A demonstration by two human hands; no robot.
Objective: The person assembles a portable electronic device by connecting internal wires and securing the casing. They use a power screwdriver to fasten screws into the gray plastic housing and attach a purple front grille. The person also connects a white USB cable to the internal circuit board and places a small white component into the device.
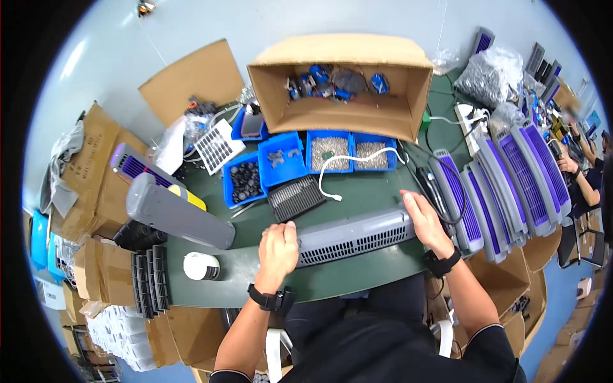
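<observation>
A long grey plastic housing [357, 237] with rows of slots lies across the front of the green table. My left hand [278, 249] is closed round its left end. My right hand [424, 220] grips the right end, palm against it and fingers pointing away from me. Just beyond the housing lies a dark ribbed grille [297, 198], beside a white cable [357, 157] that curves over the blue bins. To the left of my left hand, another grey housing [175, 209] lies slanted, near a white tub [201, 266].
Blue bins hold screws [330, 153], black round parts [244, 182] and grey pieces [281, 158]. Behind them stands an open cardboard box [345, 118]. Grey-and-purple units [504, 185] line the right side, near a black electric screwdriver [431, 185]. Another person's arm [578, 172] shows far right.
</observation>
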